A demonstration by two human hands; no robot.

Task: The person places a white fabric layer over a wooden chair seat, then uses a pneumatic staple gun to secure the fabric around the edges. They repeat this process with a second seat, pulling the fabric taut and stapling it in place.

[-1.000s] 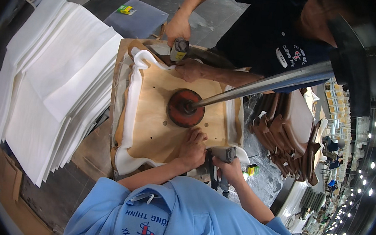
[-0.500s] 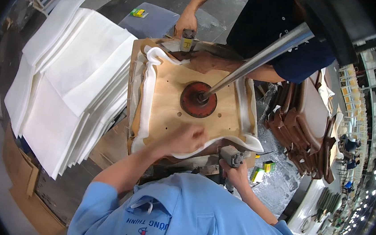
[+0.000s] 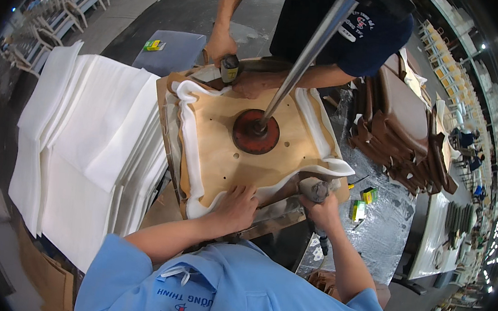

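Observation:
A square plywood seat panel (image 3: 214, 146) lies underside up, with white padding (image 3: 189, 144) curling around its edges and a brown seat cover (image 3: 284, 192) under it. At the near edge my left hand (image 3: 235, 209) bears down, fingers bent and close together over the padding and cover; the fingertips are partly hidden. My right hand (image 3: 322, 212) is wrapped around a staple gun (image 3: 314, 189), its nose at the near right part of the cover's edge. A red round press pad (image 3: 262, 143) on a metal rod (image 3: 308, 54) sits on the panel's middle.
Across the panel a co-worker's hand (image 3: 220, 46) holds another staple gun (image 3: 228, 69); their other hand (image 3: 255, 86) rests at the far edge. White padding sheets (image 3: 95, 124) are stacked left, brown covers (image 3: 400, 121) right. Small green-yellow boxes (image 3: 358, 210) lie nearby.
My left hand has come down from above the panel onto its near edge. My right hand has brought the staple gun up against the cover's edge. The view has shifted slightly.

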